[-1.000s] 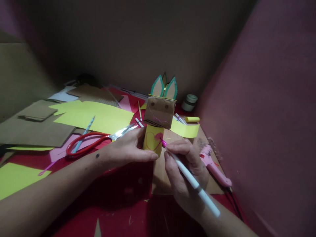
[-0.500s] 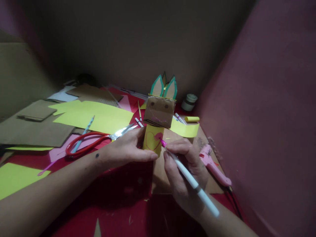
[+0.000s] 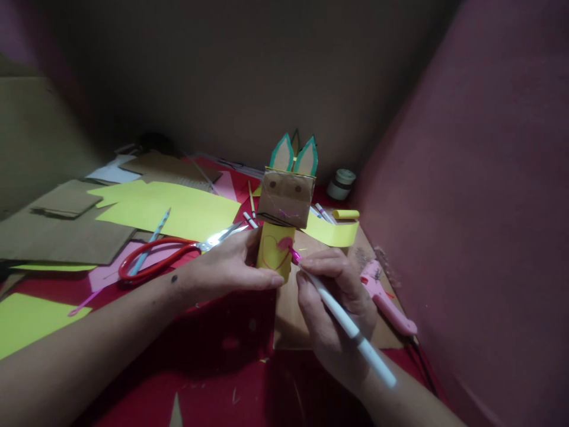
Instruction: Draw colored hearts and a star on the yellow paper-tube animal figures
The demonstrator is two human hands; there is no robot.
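A cardboard figure [image 3: 285, 198] stands upright at the middle, with a box head, green-edged pointed ears, dark eye spots and a drawn pink mouth. Its yellow paper body [image 3: 270, 252] carries a heart outline, pink-filled at the upper right. My left hand [image 3: 237, 264] grips that body from the left, thumb across its lower front; the other fingers are mostly hidden behind. Held like a pen in my right hand [image 3: 338, 302] is a white felt-tip marker [image 3: 340, 317], its pink tip at the heart's right side. Red-handled scissors [image 3: 155, 255] lie beside my left wrist.
Yellow paper [image 3: 178, 204] and brown cardboard [image 3: 66, 234] cover the left, with a blue pencil [image 3: 151, 240]. A pink glue gun [image 3: 389, 302] with a black cord rests on the wooden board [image 3: 291, 323], near the right wall. Behind stand a small jar [image 3: 341, 184] and a curled yellow strip [image 3: 335, 232].
The figure has tilted slightly, its head shifting a little left and up. The marker tip has moved slightly to the right along the heart.
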